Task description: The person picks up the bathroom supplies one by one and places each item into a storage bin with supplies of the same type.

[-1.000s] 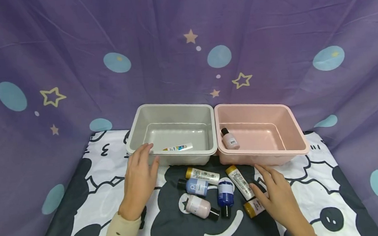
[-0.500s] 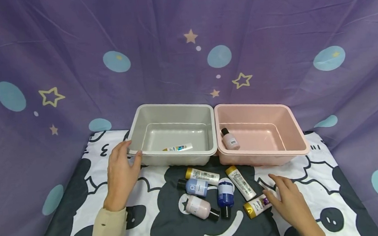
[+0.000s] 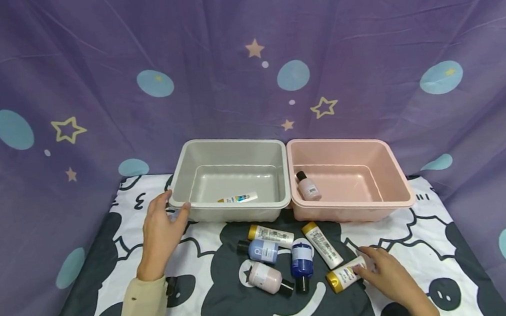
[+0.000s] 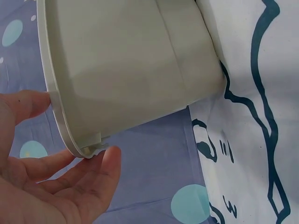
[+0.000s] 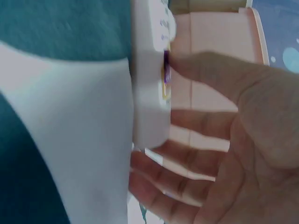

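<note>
My left hand (image 3: 162, 238) holds the front left corner of the grey plastic bin (image 3: 239, 212), its thumb on one side and fingers on the other, at the rim. To the right, my right hand (image 3: 389, 274) pinches the end of a white tube with a gold cap (image 3: 345, 274), which lies on the cloth. In the right wrist view the thumb presses on the tube (image 5: 152, 93) beside a purple mark, with the fingers on the other side. Two more gold-capped tubes lie nearby, one tilted (image 3: 322, 245) and one closer to the grey bin (image 3: 271, 234).
Also on the sheep-print cloth (image 3: 216, 302) lie a light blue bottle (image 3: 263, 251), a pale pink bottle (image 3: 265, 277) and a dark blue bottle (image 3: 302, 260). A pink bin (image 3: 352, 207) holds a small pink bottle (image 3: 308, 188). A tube with a colourful label (image 3: 238, 198) lies in the grey bin.
My left hand has moved left from over the grey bin's front edge to its corner. My right hand has shifted right and down along the nearest tube and now pinches its end.
</note>
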### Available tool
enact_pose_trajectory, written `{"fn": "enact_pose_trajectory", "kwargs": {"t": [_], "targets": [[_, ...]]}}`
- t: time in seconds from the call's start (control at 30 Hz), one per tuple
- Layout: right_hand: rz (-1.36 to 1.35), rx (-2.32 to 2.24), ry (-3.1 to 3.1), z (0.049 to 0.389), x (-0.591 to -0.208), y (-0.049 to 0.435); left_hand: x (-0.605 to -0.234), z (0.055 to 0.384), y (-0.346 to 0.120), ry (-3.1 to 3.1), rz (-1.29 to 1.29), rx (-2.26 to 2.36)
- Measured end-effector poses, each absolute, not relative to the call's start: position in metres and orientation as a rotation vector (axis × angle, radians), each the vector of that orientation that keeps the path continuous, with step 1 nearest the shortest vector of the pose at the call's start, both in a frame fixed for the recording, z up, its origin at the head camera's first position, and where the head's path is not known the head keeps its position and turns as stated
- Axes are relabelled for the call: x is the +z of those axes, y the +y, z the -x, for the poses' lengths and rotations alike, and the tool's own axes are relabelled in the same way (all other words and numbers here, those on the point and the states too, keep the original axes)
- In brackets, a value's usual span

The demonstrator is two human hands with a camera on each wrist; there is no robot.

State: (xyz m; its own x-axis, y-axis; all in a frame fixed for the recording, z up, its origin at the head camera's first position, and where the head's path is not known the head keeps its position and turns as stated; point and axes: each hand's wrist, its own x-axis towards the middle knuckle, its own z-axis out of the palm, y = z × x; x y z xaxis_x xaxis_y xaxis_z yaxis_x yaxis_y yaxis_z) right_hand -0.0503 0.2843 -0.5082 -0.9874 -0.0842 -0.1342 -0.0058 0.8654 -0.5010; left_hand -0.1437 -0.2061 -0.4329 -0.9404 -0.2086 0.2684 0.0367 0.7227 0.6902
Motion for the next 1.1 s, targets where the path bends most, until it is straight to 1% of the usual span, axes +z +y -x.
{"fn": "enact_pose_trajectory", "kwargs": {"t": [0.27,0.5,0.83,1.1], "targets": [[0.325,-1.075,2.751,0.053,-0.515,0.301,-0.432,0.144,-0.207,-2.586,-0.154,-1.103],[0.471,-1.311,2.683,0.049,-0.522,0.314,-0.430,0.145,-0.208,-2.617,-0.179,-1.119],[0.513,-1.311,2.598,0.050,-0.521,0.324,-0.430,0.146,-0.208,-2.642,-0.200,-1.124],[0.536,-1.517,2.383,0.049,-0.523,0.332,-0.429,0.146,-0.208,-2.644,-0.201,-1.130]]}}
